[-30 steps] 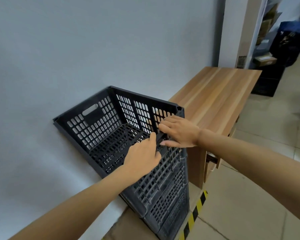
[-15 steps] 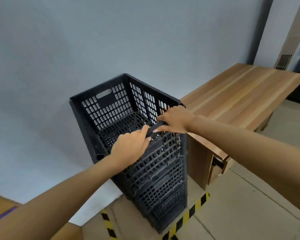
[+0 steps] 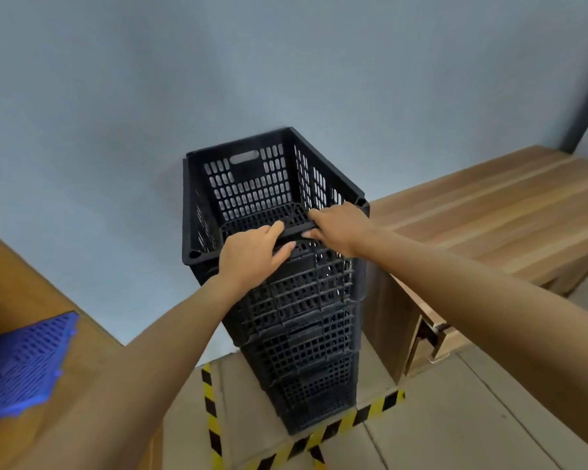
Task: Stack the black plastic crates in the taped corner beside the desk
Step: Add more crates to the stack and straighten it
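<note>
Compared with a second ago, we are seeing the top crate (image 3: 252,184) levelled from its tilt and squared onto the stack of black crates (image 3: 306,337) at frame centre, inside the yellow-and-black floor tape (image 3: 347,420), against the wall (image 3: 150,96) and just beside the desk (image 3: 489,212) at right. We are gripping its near rim with both hands, left hand (image 3: 248,256) and right hand (image 3: 340,228) curled over the edge. We are judging this the seating step; next we are checking that it nests evenly, then letting go.
</note>
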